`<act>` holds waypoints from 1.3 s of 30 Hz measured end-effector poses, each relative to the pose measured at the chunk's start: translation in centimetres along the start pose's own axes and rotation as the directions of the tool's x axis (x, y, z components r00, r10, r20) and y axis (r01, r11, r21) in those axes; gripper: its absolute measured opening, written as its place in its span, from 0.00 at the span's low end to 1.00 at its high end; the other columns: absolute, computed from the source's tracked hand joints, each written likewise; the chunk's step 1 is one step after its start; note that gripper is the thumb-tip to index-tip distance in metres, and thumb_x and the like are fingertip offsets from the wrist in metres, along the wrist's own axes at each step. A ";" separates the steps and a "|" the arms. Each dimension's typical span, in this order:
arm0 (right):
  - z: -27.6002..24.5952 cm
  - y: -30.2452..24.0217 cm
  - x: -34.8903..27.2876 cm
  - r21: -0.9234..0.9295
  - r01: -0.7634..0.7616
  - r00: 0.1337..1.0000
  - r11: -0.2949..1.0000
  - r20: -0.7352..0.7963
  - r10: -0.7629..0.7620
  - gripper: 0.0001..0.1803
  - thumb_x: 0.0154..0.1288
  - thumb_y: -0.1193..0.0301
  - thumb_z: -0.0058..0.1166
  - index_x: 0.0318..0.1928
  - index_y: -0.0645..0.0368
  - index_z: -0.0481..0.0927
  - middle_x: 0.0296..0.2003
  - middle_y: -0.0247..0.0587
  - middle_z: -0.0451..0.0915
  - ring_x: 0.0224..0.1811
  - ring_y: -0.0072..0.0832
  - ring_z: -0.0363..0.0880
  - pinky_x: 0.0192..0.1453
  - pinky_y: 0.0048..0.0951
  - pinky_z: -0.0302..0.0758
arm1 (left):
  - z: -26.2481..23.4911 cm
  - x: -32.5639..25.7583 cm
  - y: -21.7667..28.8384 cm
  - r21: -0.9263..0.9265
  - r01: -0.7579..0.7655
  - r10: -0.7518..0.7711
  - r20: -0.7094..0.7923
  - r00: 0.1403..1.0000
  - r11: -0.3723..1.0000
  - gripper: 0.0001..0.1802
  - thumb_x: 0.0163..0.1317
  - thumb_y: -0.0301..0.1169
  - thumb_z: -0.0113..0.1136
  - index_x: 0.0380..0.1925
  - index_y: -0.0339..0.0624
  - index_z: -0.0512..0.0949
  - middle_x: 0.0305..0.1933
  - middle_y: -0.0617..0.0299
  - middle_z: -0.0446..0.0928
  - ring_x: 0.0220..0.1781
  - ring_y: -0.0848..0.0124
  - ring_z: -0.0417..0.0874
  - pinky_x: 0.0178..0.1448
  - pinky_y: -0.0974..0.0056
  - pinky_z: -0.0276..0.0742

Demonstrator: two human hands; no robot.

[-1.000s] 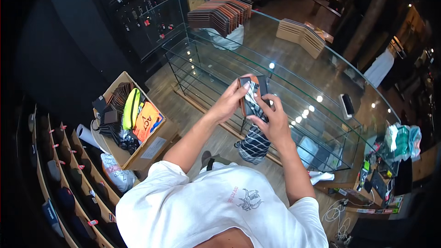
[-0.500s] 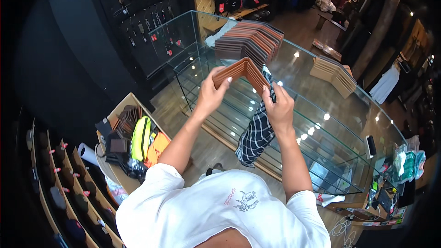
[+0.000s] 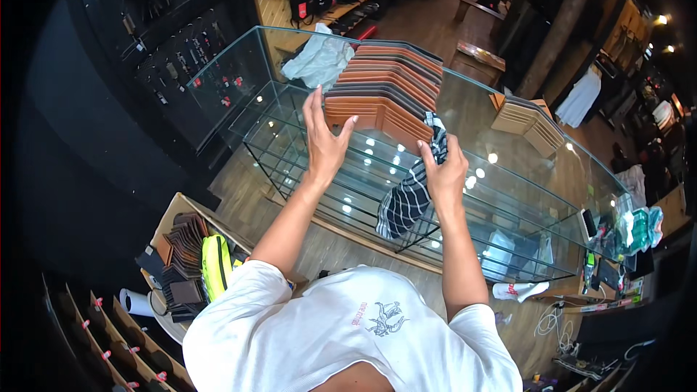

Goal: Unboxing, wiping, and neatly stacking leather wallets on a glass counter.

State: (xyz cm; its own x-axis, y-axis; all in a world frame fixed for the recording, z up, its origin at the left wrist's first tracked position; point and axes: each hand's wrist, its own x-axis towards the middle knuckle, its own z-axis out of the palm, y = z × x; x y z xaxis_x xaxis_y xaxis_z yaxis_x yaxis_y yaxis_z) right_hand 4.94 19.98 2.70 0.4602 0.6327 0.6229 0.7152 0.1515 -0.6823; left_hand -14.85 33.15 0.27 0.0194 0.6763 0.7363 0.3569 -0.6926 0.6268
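Note:
A tan-brown bifold wallet [image 3: 374, 117] stands half unfolded at the front of a row of brown and dark wallets [image 3: 396, 72] on the glass counter. My left hand [image 3: 328, 141] is at its left end, thumb and fingers spread apart around the edge. At the right end, my right hand [image 3: 448, 174] grips a black-and-white checked cloth [image 3: 406, 199], which hangs down below it. The right thumb lies at the wallet's lower right corner; whether it presses on the leather I cannot tell.
The glass display counter [image 3: 523, 229] spans the middle. Tan wallets [image 3: 528, 125] stand toward its right, and a pale crumpled cloth [image 3: 319, 58] lies at the back left. A carton [image 3: 173, 216] of wallets and a yellow pouch [image 3: 215, 263] is at lower left.
The brown wallet has moved from in front of the row to its front end. My left hand has loosened its grip and spread. The checked cloth stays in my right hand.

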 end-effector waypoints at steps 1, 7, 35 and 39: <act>0.1 -0.1 0.2 -0.015 -0.024 1.000 1.000 0.017 0.025 0.18 0.63 0.69 0.70 0.44 0.67 0.76 0.34 0.56 0.83 0.36 0.54 0.83 0.41 0.42 0.78 | 0.2 0.5 -0.2 -0.039 0.031 -0.029 0.057 0.998 0.999 0.48 0.63 0.31 0.72 0.77 0.39 0.54 0.70 0.38 0.64 0.71 0.44 0.70 0.72 0.50 0.71; -0.2 0.3 0.6 -0.009 -0.049 0.997 0.999 0.056 0.049 0.21 0.62 0.65 0.72 0.44 0.67 0.77 0.35 0.59 0.83 0.37 0.56 0.83 0.41 0.44 0.77 | 1.0 0.9 0.3 0.057 -0.082 0.082 0.002 0.997 0.995 0.47 0.64 0.29 0.68 0.78 0.36 0.52 0.77 0.38 0.58 0.78 0.42 0.60 0.79 0.50 0.61; -34.0 13.8 1.4 -0.003 -0.085 0.996 0.996 0.012 0.085 0.13 0.75 0.66 0.58 0.45 0.67 0.79 0.30 0.50 0.80 0.30 0.39 0.78 0.38 0.33 0.74 | 27.9 0.4 17.0 -0.067 -0.152 0.166 0.361 0.918 0.986 0.25 0.55 0.25 0.73 0.53 0.37 0.76 0.42 0.51 0.80 0.42 0.59 0.83 0.51 0.61 0.81; -34.3 14.1 1.6 -0.060 -0.065 0.990 0.996 0.124 0.072 0.13 0.76 0.66 0.55 0.47 0.65 0.78 0.33 0.57 0.81 0.38 0.52 0.82 0.43 0.40 0.76 | 26.1 -0.9 18.1 -0.193 0.051 0.016 0.330 0.944 0.980 0.21 0.59 0.25 0.71 0.53 0.35 0.78 0.43 0.53 0.79 0.41 0.63 0.83 0.48 0.60 0.80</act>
State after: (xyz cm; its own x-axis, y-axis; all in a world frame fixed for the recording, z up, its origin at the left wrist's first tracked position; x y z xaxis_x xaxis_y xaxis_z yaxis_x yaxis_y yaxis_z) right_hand 33.78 -2.87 7.25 0.4417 0.7312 0.5199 0.7140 0.0645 -0.6972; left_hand 15.93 26.55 4.34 0.3323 0.7103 0.6206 0.1701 -0.6923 0.7013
